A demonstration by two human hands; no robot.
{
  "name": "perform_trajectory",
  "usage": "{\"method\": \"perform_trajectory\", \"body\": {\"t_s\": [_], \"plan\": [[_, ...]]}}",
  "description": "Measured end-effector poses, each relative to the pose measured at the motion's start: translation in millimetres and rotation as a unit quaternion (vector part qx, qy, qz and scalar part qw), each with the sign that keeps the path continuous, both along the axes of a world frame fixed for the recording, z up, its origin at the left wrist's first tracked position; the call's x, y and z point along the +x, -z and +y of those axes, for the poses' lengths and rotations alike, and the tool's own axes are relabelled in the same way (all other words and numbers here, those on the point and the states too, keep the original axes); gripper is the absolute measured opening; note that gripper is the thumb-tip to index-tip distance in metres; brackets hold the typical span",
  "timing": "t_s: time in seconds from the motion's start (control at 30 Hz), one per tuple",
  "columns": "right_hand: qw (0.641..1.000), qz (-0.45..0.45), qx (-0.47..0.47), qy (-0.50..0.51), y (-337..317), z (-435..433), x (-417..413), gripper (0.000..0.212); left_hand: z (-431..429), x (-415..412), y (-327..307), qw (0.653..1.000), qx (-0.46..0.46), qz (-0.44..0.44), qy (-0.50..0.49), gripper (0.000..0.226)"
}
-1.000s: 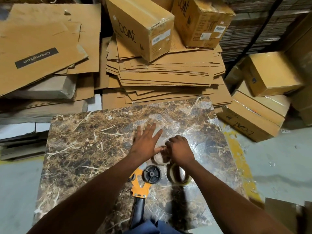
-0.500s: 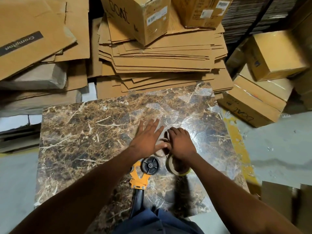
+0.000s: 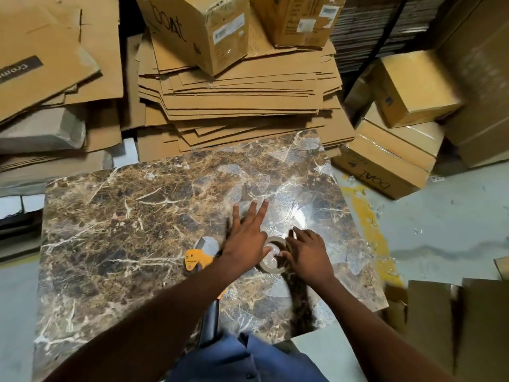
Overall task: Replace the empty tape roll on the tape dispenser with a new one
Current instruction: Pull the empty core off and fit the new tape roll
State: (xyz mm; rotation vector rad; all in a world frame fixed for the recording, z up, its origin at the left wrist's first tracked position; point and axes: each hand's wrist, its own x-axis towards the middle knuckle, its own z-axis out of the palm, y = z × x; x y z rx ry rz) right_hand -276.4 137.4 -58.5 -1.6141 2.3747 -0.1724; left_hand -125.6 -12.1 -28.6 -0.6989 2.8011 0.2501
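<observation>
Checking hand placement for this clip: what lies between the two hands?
In the head view, a tape roll lies flat on the marble slab between the left hand and right hand; both touch it.

Left forearm [image 3: 165, 307] hides tape dispenser [image 3: 199, 257] middle.

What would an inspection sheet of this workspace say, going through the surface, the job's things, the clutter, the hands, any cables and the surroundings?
Surface: brown marble slab, glossy, with clear film patches stuck near its far right corner.
Job's things: tape roll lying flat on the slab; orange tape dispenser beside it, partly under the left forearm, black handle toward the person.
Clutter: nothing else seen on the slab.
Hands: left hand spread flat, fingers extended, thumb at the roll; right hand with fingers on the roll's rim.
Cables: nothing seen.
Surroundings: stack of flattened cardboard behind the slab, cardboard boxes at right, grey floor with a yellow stain.
</observation>
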Motion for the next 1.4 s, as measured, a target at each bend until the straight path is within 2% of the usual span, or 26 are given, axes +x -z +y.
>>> {"method": "perform_trajectory", "body": {"t_s": [0.13,0.27,0.37,0.57,0.7,0.77,1.0,1.17,1.4], "plan": [[0.997,-0.03,-0.008,0.066,0.9,-7.0,4.0,0.022,7.8,-8.0,-4.0,0.998,0.011,-0.039,-0.056,0.033],[0.998,0.006,0.02,0.053,-3.0,-13.3,7.1,0.026,14.8,-12.8,-8.9,0.997,0.005,-0.037,-0.064,0.018],[0.999,0.024,0.008,0.032,-10.7,-11.3,8.0,0.032,14.2,-8.1,-17.7,0.999,0.003,-0.026,-0.047,0.025],[0.999,0.017,-0.046,-0.004,-37.3,-22.3,17.7,0.043,-12.9,19.9,-48.9,0.997,0.04,0.009,-0.063,0.021],[0.998,-0.003,-0.054,-0.032,-53.1,-44.4,37.0,0.033,-31.1,49.5,-64.7,0.995,0.036,0.02,-0.089,0.027],[0.997,0.002,-0.056,-0.051,-56.8,-53.6,47.0,0.036,-37.6,64.2,-68.9,0.994,0.036,0.02,-0.104,0.028],[0.994,0.01,-0.003,-0.108,-54.9,-74.2,80.4,0.037,-39.3,103.5,-62.0,0.991,0.033,-0.012,-0.129,0.03],[0.993,0.019,-0.013,-0.118,-53.3,-77.5,89.9,0.036,-39.7,113.3,-52.4,0.988,0.048,-0.018,-0.147,0.032],[0.992,0.032,0.022,-0.119,-53.8,-78.5,87.8,0.035,-38.4,105.9,-48.3,0.989,0.04,-0.023,-0.144,0.033]]}}
